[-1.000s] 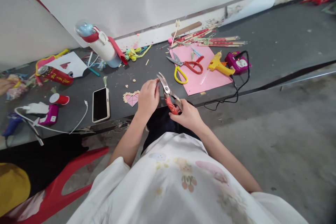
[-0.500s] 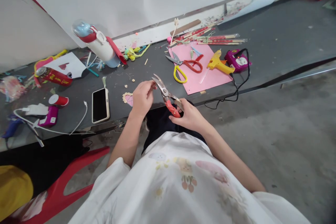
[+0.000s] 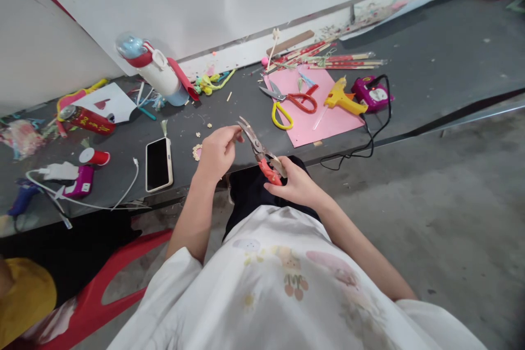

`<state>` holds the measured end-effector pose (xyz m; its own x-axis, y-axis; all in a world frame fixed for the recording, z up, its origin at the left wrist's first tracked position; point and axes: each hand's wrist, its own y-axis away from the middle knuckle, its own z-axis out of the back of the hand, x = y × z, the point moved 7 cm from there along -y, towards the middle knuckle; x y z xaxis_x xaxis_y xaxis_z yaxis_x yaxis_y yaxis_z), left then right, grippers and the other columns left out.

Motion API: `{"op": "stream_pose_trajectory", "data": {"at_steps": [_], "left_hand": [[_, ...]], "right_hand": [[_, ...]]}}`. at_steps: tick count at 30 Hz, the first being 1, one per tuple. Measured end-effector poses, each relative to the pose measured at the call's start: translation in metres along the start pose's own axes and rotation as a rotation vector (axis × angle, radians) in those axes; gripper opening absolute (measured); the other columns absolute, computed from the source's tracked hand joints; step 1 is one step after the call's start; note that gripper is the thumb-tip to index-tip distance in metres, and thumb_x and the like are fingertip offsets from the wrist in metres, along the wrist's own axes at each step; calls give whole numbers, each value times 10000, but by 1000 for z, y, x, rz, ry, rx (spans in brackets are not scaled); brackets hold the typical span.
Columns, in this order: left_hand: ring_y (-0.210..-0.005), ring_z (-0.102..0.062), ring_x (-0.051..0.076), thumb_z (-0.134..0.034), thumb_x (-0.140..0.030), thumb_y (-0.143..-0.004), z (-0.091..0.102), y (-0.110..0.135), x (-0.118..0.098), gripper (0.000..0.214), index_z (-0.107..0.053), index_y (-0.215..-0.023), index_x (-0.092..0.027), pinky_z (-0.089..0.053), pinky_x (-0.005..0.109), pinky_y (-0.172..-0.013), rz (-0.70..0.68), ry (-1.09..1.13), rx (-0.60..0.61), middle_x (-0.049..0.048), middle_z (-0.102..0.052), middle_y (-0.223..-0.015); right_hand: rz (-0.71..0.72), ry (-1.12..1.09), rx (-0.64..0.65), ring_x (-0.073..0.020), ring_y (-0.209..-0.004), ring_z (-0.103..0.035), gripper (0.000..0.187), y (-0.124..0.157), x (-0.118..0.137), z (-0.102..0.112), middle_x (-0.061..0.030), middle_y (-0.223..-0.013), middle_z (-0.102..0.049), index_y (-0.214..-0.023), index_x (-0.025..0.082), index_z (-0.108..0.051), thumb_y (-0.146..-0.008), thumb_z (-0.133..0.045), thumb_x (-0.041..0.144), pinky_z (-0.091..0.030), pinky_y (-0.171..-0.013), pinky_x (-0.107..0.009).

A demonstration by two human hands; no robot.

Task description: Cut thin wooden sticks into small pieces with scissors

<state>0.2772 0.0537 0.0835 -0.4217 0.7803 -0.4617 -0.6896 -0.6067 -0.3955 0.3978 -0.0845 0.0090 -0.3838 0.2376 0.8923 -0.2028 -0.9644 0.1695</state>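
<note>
My right hand [image 3: 298, 183] is wrapped round the handles of pruning shears [image 3: 257, 145], one of them covered in red. Their curved metal jaws are slightly apart and point up and left over the table edge. Beside the jaw tips is my left hand [image 3: 219, 150], its thumb and fingers pinched together; whatever lies between them is too small or hidden to make out. Just left of that hand, a small pink piece edged with pale wooden bits [image 3: 197, 152] lies partly covered on the dark table [image 3: 410, 65].
Scissors [image 3: 301, 99] and a yellow glue gun [image 3: 342, 97] rest on pink paper [image 3: 303, 134]. To the left are a phone [image 3: 158, 164], a bottle [image 3: 162, 74], a red can [image 3: 91, 120] and a thread spool [image 3: 95, 157]. A person's yellow garment [image 3: 30, 295] shows at lower left.
My left hand has shifted slightly left and covers more of the pink piece. The shears have moved only a little, still in my right hand.
</note>
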Motion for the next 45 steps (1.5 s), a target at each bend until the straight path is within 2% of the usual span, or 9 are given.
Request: {"op": "stream_pose_trajectory", "data": {"at_steps": [8, 14, 17, 27, 32, 35, 37, 41, 45], "left_hand": [[-925, -634, 186, -388, -84, -811, 4, 1, -9, 408, -616, -1134, -184, -485, 309, -850, -79, -198, 69, 35, -694, -906], [-924, -639, 209, -383, -160, -890, 5, -2, -20, 322, -637, -1086, -182, -470, 312, -789, -33, -360, 95, 53, -699, -916], [-923, -639, 216, -348, -186, -921, 5, -4, -25, 327, -638, -1074, -188, -460, 310, -754, -13, -452, 138, 58, -696, -909], [-939, -626, 225, -330, -197, -933, -2, -5, -22, 337, -630, -1085, -205, -453, 325, -736, 29, -491, 202, 77, -691, -952], [-1004, -601, 247, -346, -233, -943, -6, -9, -23, 321, -629, -1081, -168, -442, 380, -856, -15, -473, 134, 117, -676, -1027], [-1078, -570, 239, -382, -283, -945, -5, -3, -28, 305, -616, -1095, -158, -397, 407, -974, 16, -339, -20, 125, -655, -1081], [-1000, -598, 209, -395, -338, -944, -12, 5, -23, 307, -622, -1042, -157, -433, 367, -935, 129, -151, -69, 108, -667, -1018], [-912, -648, 172, -577, -514, -832, -63, 23, -1, 521, -539, -1197, -144, -500, 282, -820, 483, 432, 131, 109, -679, -1061], [-617, -613, 122, -604, -600, -769, -100, 28, 4, 508, -625, -961, -129, -488, 234, -596, 692, 859, 336, 50, -677, -764]], "right_hand": [[-15, -199, 103, -151, -720, -524, 442, 0, -10, -9, -1, -835, -569, -1037, 183, -528, -726, -674, 460, -417, -655, -271], [-65, -606, 334, -125, -621, -485, 464, 0, -17, -29, -1, -786, -538, -1051, 197, -533, -737, -646, 520, -386, -509, -236], [-53, -777, 405, -135, -658, -514, 510, -1, -17, -35, -17, -787, -554, -1036, 183, -548, -704, -674, 549, -434, -552, -251], [-33, -884, 419, -155, -720, -575, 483, -3, -19, -38, -25, -792, -603, -1002, 172, -584, -727, -688, 555, -480, -671, -291], [-165, -900, 327, -141, -690, -608, 475, -10, -25, -43, -22, -788, -629, -937, 159, -602, -695, -715, 552, -485, -670, -272], [-264, -938, 211, -128, -656, -616, 422, -19, -31, -42, -16, -770, -638, -910, 159, -604, -723, -687, 528, -484, -627, -248], [-287, -969, 155, -119, -640, -616, 388, -24, -33, -39, -10, -758, -638, -906, 161, -604, -753, -657, 513, -486, -616, -239], [-235, -947, 130, -117, -639, -614, 348, -34, -29, -36, -10, -759, -641, -856, 159, -601, -771, -644, 494, -492, -621, -239], [-188, -895, 127, -115, -642, -602, 327, -39, -21, -38, -7, -729, -626, -796, 155, -605, -762, -655, 477, -501, -635, -243]]}}
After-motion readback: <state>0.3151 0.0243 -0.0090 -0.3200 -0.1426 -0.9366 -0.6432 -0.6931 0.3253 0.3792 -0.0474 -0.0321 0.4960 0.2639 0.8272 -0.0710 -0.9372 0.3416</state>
